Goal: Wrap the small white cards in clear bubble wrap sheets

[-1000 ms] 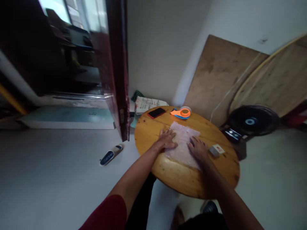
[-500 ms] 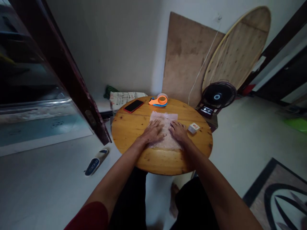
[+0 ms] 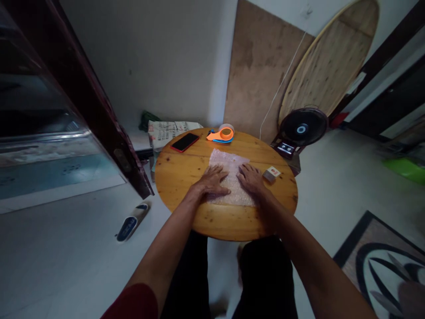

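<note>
A sheet of pinkish bubble wrap (image 3: 230, 197) lies flat on the round wooden table (image 3: 179, 177). My left hand (image 3: 213, 180) rests on its left side, palm down with the fingers spread. On the right side of the sheet lies my right hand (image 3: 251, 178), also flat, fingers apart. Just right of that hand sits a small white and grey box (image 3: 271, 173). Beyond the wrap is an orange and blue tape dispenser (image 3: 221, 134), and a red-edged phone (image 3: 185, 142) lies at the back left of the table.
Behind the table's right edge stand a round black fan (image 3: 301, 129) and a lit screen (image 3: 286, 148). Boards (image 3: 255, 66) lean on the wall. A printed sack (image 3: 169, 130) touches the back left. One slipper (image 3: 132, 223) is on the floor.
The view has tilted slightly downward. My right hand has shifted a little to the right on the wrap, and my left hand's thumb and fingers are spread wider.
</note>
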`<state>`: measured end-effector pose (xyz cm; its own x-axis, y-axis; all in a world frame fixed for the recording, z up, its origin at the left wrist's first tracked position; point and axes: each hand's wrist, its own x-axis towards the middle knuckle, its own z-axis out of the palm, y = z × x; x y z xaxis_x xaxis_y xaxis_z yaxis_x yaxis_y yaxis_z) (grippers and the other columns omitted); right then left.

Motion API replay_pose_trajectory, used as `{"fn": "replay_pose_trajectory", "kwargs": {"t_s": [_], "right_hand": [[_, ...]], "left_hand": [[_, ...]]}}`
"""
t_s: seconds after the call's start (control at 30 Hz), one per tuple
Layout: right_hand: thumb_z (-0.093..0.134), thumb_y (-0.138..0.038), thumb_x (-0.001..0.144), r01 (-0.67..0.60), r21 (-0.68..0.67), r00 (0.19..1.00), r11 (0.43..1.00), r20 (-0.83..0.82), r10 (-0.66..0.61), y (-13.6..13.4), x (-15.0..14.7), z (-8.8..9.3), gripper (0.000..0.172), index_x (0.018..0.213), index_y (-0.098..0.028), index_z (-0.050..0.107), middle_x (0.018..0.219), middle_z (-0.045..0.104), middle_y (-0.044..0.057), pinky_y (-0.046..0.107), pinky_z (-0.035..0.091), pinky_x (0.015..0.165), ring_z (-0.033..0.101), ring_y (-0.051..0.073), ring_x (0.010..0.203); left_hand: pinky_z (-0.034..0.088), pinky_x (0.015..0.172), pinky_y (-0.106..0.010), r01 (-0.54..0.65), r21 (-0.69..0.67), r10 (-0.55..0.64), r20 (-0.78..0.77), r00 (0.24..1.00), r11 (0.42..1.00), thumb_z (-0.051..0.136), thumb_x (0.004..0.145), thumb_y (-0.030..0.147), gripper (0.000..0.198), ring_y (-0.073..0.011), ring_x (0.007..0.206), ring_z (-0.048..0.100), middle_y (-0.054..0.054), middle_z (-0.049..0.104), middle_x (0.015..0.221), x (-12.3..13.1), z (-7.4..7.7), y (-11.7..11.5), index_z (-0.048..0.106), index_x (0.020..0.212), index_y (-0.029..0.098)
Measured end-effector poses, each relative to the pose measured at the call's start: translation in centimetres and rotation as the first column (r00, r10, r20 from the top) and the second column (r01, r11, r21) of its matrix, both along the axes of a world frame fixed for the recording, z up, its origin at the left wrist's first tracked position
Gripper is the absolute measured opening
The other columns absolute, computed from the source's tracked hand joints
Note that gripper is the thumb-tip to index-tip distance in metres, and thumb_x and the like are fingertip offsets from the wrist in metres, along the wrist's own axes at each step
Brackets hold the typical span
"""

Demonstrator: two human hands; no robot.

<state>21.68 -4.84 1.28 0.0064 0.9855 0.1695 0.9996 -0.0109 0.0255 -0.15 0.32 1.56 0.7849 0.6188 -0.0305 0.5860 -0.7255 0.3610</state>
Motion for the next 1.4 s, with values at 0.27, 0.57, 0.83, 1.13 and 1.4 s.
{"fn": "replay_pose_trajectory", "kwargs": {"t_s": [0.27,0.57,0.83,1.13,1.4], "right_hand": [[0.036,-0.038,0.095,-0.027,0.016,0.999,1.000,-0.038,0.028,-0.5,-0.2,0.3,0.043,0.131,-0.018,0.052,0.143,0.048,0.011,0.038,0.030,0.101,0.043,0.026,0.126],[0.035,-0.040,0.096,0.025,-0.013,0.999,1.000,-0.034,-0.025,-0.3,-0.4,0.4,0.046,0.135,-0.019,0.048,0.146,0.044,0.010,0.041,0.027,0.103,0.040,0.026,0.129],[0.037,-0.040,0.095,0.019,0.010,0.996,1.000,-0.088,-0.018,-0.4,-0.3,0.4,0.044,0.132,-0.020,0.051,0.145,0.045,0.011,0.041,0.029,0.102,0.039,0.026,0.131],[0.040,-0.034,0.093,0.005,0.083,0.976,0.997,-0.220,0.014,-0.5,0.3,0.4,0.034,0.116,-0.019,0.060,0.130,0.057,0.011,0.039,0.032,0.096,0.048,0.026,0.119],[0.042,-0.026,0.092,0.002,0.152,0.958,0.988,-0.283,0.042,-0.4,1.1,-0.4,0.030,0.110,-0.018,0.064,0.128,0.059,0.011,0.036,0.033,0.095,0.051,0.025,0.115]], "left_hand": [[0.015,0.118,-0.045,-0.100,0.073,0.095,0.069,0.993,0.992,0.052,0.079,0.057,0.072,-0.0314,0.145,0.019,-0.013,0.027,0.155,0.2,-0.2,-0.6,0.045,0.139,0.019],[0.011,0.116,-0.055,-0.098,0.036,0.098,-0.009,0.995,0.995,0.052,0.079,0.054,0.073,-0.0317,0.146,0.016,-0.012,0.024,0.157,0.3,0.7,-0.6,0.036,0.144,0.024],[0.008,0.114,-0.061,-0.070,0.156,0.066,0.029,0.997,0.985,0.046,0.085,0.057,0.070,-0.0359,0.144,0.019,-0.015,0.027,0.155,2.3,1.0,-4.6,0.035,0.144,0.022],[0.010,0.114,-0.059,0.038,0.085,-0.029,-0.104,0.994,0.996,0.043,0.082,0.069,0.079,-0.0360,0.146,0.012,-0.013,0.018,0.159,1.0,1.0,-4.3,0.031,0.147,0.025],[0.012,0.113,-0.062,-0.068,0.188,0.069,0.001,0.998,0.980,0.040,0.088,0.060,0.068,-0.0365,0.145,0.015,-0.015,0.020,0.158,4.2,0.8,-5.9,0.036,0.145,0.023]]}}
